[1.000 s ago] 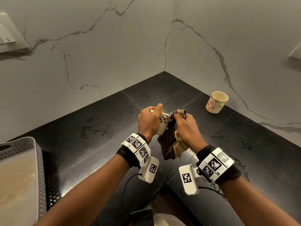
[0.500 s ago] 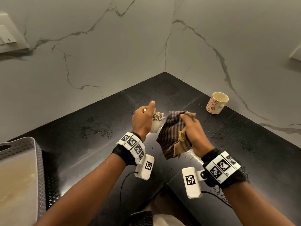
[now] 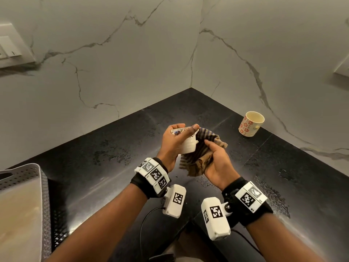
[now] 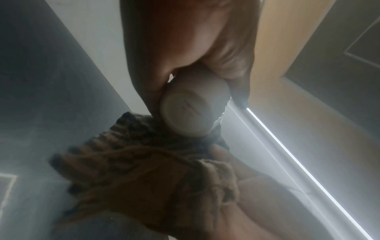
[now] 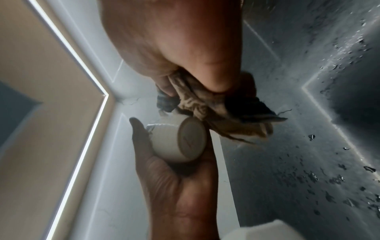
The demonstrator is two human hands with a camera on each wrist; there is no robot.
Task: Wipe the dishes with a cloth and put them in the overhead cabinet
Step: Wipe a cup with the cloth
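Observation:
My left hand [image 3: 175,142] grips a small white cup with a flower pattern [image 3: 188,145], tilted so its base [image 4: 189,112] faces me above the black counter. My right hand [image 3: 217,159] holds a bunched striped brown cloth [image 3: 200,154] against the cup's right side. In the right wrist view the cup's base [image 5: 191,139] shows beside the cloth [image 5: 226,113], with the left hand's palm under it. A second cup with red flowers [image 3: 250,124] stands upright on the counter at the right, near the marble wall. The overhead cabinet is out of view.
A grey perforated tray [image 3: 40,186] sits at the left edge of the black counter [image 3: 113,157]. Water drops lie on the counter at the right [image 3: 273,195]. Marble walls meet in a corner behind. A switch plate [image 3: 9,48] is on the left wall.
The left hand has turned the cup so its base faces me, and the right hand has turned palm up and brought the cloth back against the cup.

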